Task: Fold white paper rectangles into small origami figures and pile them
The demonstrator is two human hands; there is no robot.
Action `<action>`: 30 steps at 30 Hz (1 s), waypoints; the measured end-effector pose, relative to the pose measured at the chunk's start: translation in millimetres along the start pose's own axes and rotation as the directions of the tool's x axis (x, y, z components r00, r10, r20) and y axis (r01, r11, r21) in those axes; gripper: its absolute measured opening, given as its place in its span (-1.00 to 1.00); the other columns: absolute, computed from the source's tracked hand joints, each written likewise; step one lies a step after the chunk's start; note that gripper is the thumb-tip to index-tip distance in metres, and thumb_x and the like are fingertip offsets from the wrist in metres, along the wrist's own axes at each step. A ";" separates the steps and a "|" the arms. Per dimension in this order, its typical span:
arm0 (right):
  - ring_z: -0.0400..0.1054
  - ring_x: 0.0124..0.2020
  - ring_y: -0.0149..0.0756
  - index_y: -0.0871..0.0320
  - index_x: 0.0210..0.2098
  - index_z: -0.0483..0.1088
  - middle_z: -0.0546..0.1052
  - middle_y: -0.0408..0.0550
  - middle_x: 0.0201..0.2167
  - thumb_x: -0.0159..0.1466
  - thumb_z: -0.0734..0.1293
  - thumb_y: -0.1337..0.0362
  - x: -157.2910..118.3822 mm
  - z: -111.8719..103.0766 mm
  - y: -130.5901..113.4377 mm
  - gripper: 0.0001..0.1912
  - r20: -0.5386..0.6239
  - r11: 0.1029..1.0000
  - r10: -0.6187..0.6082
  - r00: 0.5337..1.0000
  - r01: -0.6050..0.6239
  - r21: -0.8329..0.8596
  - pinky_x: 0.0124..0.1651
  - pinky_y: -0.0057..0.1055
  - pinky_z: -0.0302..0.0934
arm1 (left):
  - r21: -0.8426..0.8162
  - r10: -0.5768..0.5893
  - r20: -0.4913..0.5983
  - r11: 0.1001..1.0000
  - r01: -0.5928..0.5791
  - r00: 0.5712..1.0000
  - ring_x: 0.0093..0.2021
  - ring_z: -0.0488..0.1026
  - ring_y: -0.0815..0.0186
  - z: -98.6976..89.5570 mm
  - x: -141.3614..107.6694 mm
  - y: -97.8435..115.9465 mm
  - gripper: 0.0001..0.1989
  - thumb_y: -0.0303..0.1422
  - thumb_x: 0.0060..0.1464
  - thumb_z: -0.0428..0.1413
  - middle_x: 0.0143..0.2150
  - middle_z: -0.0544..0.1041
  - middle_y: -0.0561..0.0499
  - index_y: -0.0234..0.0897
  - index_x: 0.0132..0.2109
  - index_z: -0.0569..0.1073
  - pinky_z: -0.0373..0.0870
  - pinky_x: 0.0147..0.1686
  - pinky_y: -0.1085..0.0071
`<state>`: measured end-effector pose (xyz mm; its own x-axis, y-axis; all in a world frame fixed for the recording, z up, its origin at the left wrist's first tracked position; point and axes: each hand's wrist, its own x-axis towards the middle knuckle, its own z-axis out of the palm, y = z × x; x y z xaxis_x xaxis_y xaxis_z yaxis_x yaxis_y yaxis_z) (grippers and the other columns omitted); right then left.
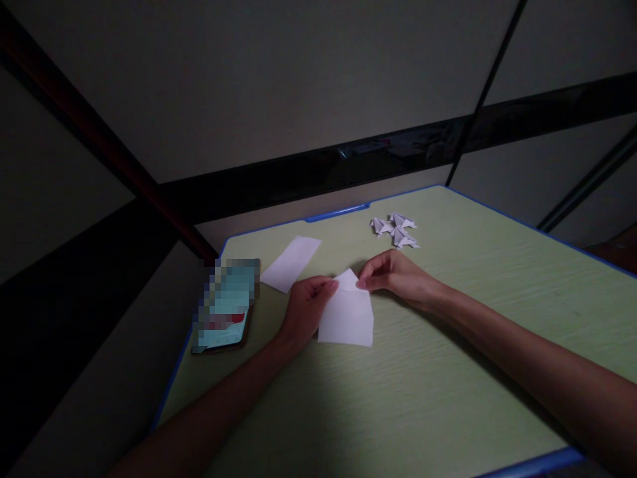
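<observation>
A white sheet of paper (347, 318) with a pointed, folded top is held just above the table, near its middle. My left hand (307, 302) pinches the paper's upper left edge between thumb and fingers. At the upper right corner, my right hand (393, 273) grips the same paper with thumb and fingertips. A crease line runs across below the tip. Behind my left hand lies a second flat strip of white paper (292, 261). Farther back, beyond my right hand, several small folded paper figures (395, 230) sit close together.
A phone (226, 309) with a lit, partly blurred screen lies at the left edge of the table. The light green table (478, 265) has a blue rim. Behind it stands a pale wall or cabinet front with a glossy black band (318, 169).
</observation>
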<state>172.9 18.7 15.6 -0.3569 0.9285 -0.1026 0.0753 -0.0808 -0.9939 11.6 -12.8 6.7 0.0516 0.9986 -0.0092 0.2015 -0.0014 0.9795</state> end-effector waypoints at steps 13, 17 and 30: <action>0.22 -0.61 -0.48 0.26 -0.74 0.34 0.42 -0.09 -0.65 -0.19 0.38 0.42 0.3 -0.8 2.8 -0.89 -0.029 0.999 -0.032 0.999 0.033 0.025 -0.51 -0.44 0.08 | -0.064 -0.004 0.013 0.998 0.004 1.000 -0.64 0.05 0.52 0.2 0.9 -1.5 -0.77 -0.26 -0.18 0.05 -0.67 0.23 0.15 -0.38 -0.56 0.36 -0.06 -0.67 0.56; 0.22 -0.61 -0.48 0.27 -0.74 0.33 0.42 -0.09 -0.65 -0.18 0.38 0.43 -0.3 -3.2 2.3 -0.88 -0.013 0.998 -0.048 0.999 0.047 -0.031 -0.51 -0.45 0.08 | -0.074 -0.029 0.043 0.997 0.032 0.999 -0.65 0.06 0.53 -1.7 4.1 -5.5 -0.77 -0.25 -0.18 0.06 -0.67 0.22 0.16 -0.37 -0.57 0.34 -0.06 -0.66 0.56; 0.16 -0.63 -0.55 0.27 -0.64 0.27 0.34 -0.20 -0.67 -0.12 0.39 0.32 -2.5 9.0 1.2 -0.80 0.020 0.997 -0.073 0.997 0.072 0.035 -0.53 -0.52 0.01 | 0.037 -0.070 0.155 0.997 0.065 0.985 -0.69 0.11 0.52 -3.2 1.9 -1.9 -0.72 -0.21 -0.16 0.05 -0.69 0.24 0.14 -0.38 -0.56 0.33 -0.06 -0.70 0.56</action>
<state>165.5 13.0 14.4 -0.3797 0.9246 -0.0310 0.0172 -0.0265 -0.9995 8.2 -10.7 5.4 0.1883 0.9760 -0.1092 0.2401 0.0621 0.9688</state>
